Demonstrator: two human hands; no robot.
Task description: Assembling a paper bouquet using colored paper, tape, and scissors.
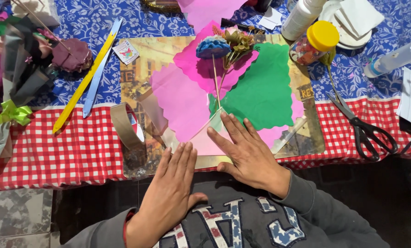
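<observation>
Wrapping step appears under way: right hand (249,154) lies flat, fingers spread, pressing the pink paper sheets (187,108) under the blue artificial flower (213,47) at table edge. Left hand (171,193) flat, fingers together, empty. Next move likely needs a firm fold.

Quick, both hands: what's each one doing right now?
Left hand: open, flat, palm down at the table edge, holding nothing.
Right hand: open, flat, pressing on the pink paper, gripping nothing.
</observation>
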